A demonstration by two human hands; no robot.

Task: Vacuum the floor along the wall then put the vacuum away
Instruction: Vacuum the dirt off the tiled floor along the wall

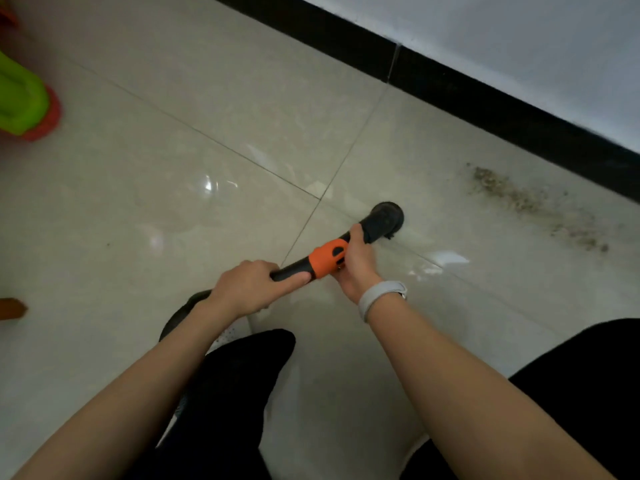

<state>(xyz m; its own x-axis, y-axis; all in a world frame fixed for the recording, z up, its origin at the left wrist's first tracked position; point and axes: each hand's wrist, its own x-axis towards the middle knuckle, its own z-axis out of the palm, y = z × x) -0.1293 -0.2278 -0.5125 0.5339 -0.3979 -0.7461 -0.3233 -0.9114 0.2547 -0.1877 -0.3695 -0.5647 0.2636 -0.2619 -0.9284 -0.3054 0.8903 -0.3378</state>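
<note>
A black vacuum wand with an orange collar (pixel 327 258) points down at the tiled floor. Its round black brush nozzle (pixel 386 220) touches the tile near a grout line. My left hand (pixel 252 285) grips the black tube just behind the orange collar. My right hand (pixel 356 261) grips the wand between the collar and the nozzle; a pale band sits on that wrist. A streak of dusty debris (pixel 530 202) lies on the floor to the right of the nozzle, close to the black skirting (pixel 485 102). The hose (pixel 180 313) curves back under my left arm.
A white wall (pixel 519 39) runs diagonally above the skirting. A green and red plastic object (pixel 24 102) sits at the far left. A brown object (pixel 12 308) shows at the left edge. My legs in dark trousers (pixel 228 393) fill the bottom.
</note>
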